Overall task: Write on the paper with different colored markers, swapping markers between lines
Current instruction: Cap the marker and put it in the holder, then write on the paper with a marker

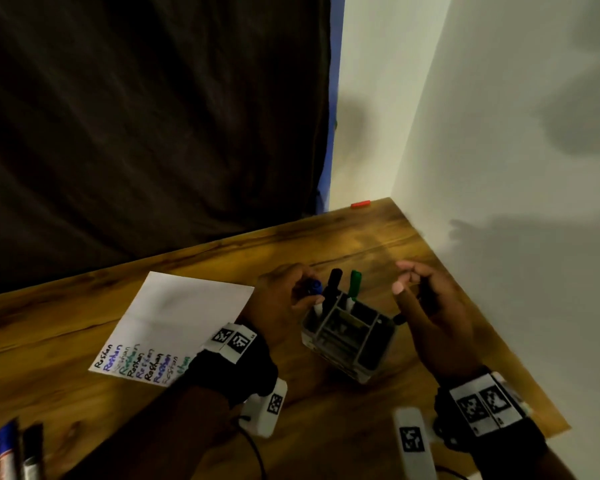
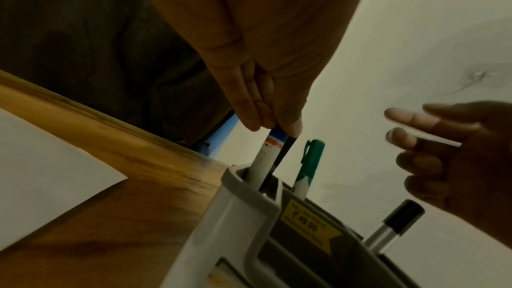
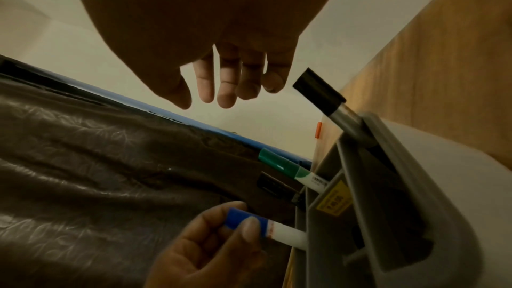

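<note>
Your left hand point(image 1: 278, 306) grips the blue marker point(image 3: 263, 227) standing in the holder point(image 1: 347, 341).

The grey holder sits on the desk point(image 1: 326, 244) with four markers in it: the blue one, a black one point(image 1: 333, 285), a green one point(image 1: 354, 284) and a black-capped one point(image 2: 399, 222) at its right side. Your left fingers point(image 3: 250, 229) and thumb pinch the blue cap. Your right hand point(image 1: 430, 306) hovers loosely spread beside the holder, apparently holding nothing. The paper point(image 1: 174, 317), with lines of coloured writing, lies left of the holder; two more markers point(image 1: 18, 452) lie near you.
</note>
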